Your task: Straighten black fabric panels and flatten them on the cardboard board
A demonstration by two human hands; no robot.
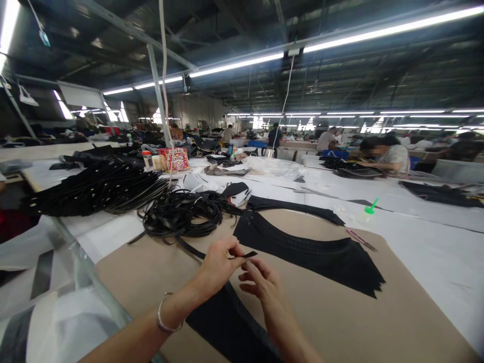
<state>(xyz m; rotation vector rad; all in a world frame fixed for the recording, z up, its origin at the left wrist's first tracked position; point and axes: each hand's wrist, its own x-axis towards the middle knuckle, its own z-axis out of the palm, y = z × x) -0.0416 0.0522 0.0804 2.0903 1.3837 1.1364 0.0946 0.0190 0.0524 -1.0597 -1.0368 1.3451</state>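
My left hand (223, 257) pinches a narrow black strip (251, 255) between thumb and fingers, its short free end sticking out to the right. The strip's other end runs back toward a tangled coil of black strips (181, 214). Close below that free end is my right hand (262, 285), fingers apart and slightly curled; whether a fingertip touches the strip is hard to see. Beneath both hands lies a curved black fabric piece (223, 322), partly covered by them. Farther out, a stack of similar curved black pieces (310, 249) rests on the beige board (333, 312).
Pink-handled snips (361, 240) lie at the board's right edge, near a green-topped bottle (371, 205). A big pile of black pieces (102, 186) sits at left, with a red patterned packet (174, 159) behind. Across the white table a co-worker (393, 154) bends over.
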